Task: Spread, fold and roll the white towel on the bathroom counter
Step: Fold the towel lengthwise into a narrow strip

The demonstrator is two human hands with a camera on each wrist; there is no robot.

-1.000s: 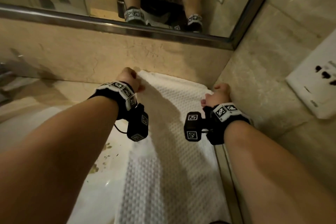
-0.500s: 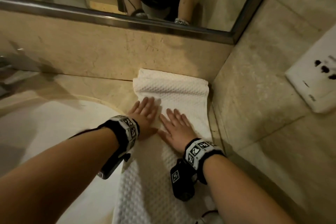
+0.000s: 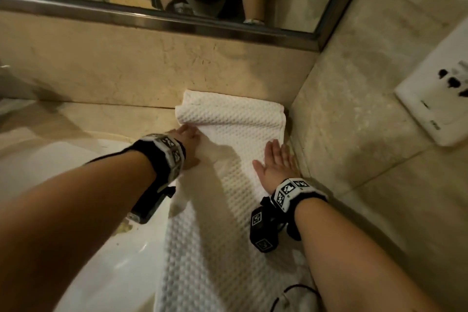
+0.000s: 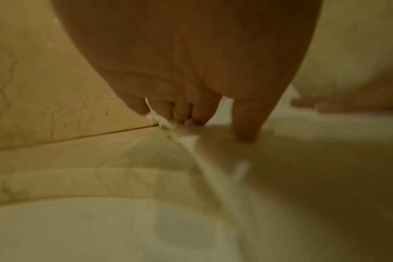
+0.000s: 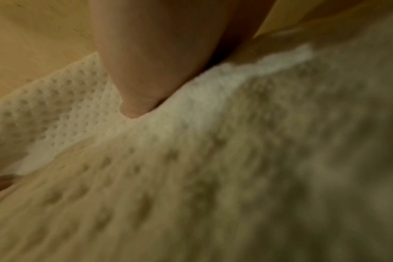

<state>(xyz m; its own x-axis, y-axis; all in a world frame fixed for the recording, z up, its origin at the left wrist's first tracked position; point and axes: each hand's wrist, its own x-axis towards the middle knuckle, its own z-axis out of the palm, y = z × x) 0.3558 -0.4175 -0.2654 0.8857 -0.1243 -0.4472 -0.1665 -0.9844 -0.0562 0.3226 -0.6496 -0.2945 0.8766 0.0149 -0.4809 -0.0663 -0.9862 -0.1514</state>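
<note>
The white waffle towel (image 3: 225, 223) lies as a long strip on the stone counter (image 3: 114, 119), running from the near edge to the back wall. Its far end (image 3: 228, 111) is folded back over itself. My left hand (image 3: 188, 139) rests at the towel's left edge just below that fold; in the left wrist view its fingertips (image 4: 182, 115) press on the towel's edge (image 4: 184, 140). My right hand (image 3: 276, 159) lies flat on the towel's right side, close to the side wall. The right wrist view shows a straight finger (image 5: 146, 79) pressing the towel (image 5: 191, 177).
A white sink basin (image 3: 88, 210) lies left of the towel, partly under its left edge. The back wall carries a framed mirror (image 3: 228, 25). The side wall (image 3: 354, 147) stands right beside the towel, with a white socket plate (image 3: 435, 99). A black cable (image 3: 291, 294) lies at the near right.
A second ago both hands gripped the towel's far end at the wall. Then they lay flat side by side mid-towel; now they have slid apart to its left and right edges.
</note>
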